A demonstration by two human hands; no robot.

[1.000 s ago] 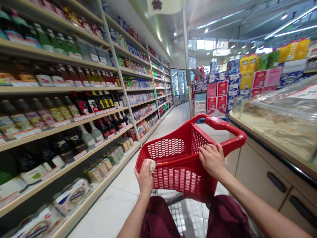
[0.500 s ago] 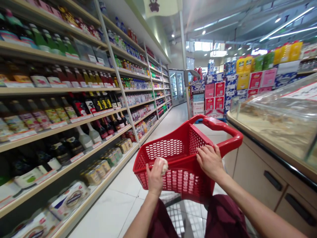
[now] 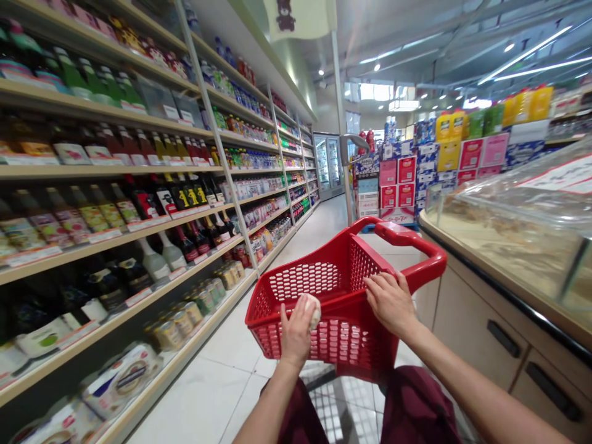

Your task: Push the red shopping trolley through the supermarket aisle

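Observation:
A red plastic basket trolley (image 3: 345,345) with perforated sides stands right in front of my knees. On its near rim, my left hand (image 3: 296,333) presses a crumpled white cloth (image 3: 315,311) under the fingers; part of the cloth is hidden by the hand. Farther right along the same rim, near the curved red handle (image 3: 432,264), my right hand (image 3: 392,302) has its fingers wrapped over the edge. A perforated divider (image 3: 363,262) rises inside the basket beside the handle end.
Shelves (image 3: 115,237) packed with bottles and cans line the left. A glass-covered counter (image 3: 497,314) with drawers stands close on the right. Beyond the trolley are a grey metal pole (image 3: 348,179), stacked drink cartons (image 3: 398,191) and glass-door fridges (image 3: 328,163). White floor tiles run between.
My left hand has slid a little to the right along the rim with the white cloth. My right hand keeps its place on the rim.

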